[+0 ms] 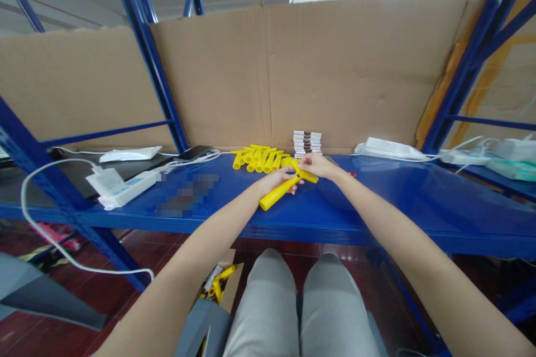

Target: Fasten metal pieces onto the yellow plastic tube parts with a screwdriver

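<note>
My left hand (274, 179) is closed around the neck of a yellow T-shaped scraper (276, 194). Its hollow round handle points toward me and to the left, while its wide flat head lies to the right. At the far side of that head, my right hand (317, 165) has thumb and fingers pinched together. Whether a small piece sits in this pinch is too small to see. Just beyond my left hand lies a row of several more yellow scrapers (262, 159), handle ends toward me. Behind my right hand stands a stack of small white packs with brown bands (307, 140).
On the blue shelf (402, 195), a white power strip (134, 187) with a plug and a dark phone (195, 153) lie left. A white packet (387, 148) lies right. Cardboard (335, 67) backs the shelf. Below, an open carton (234, 284) holds yellow pieces.
</note>
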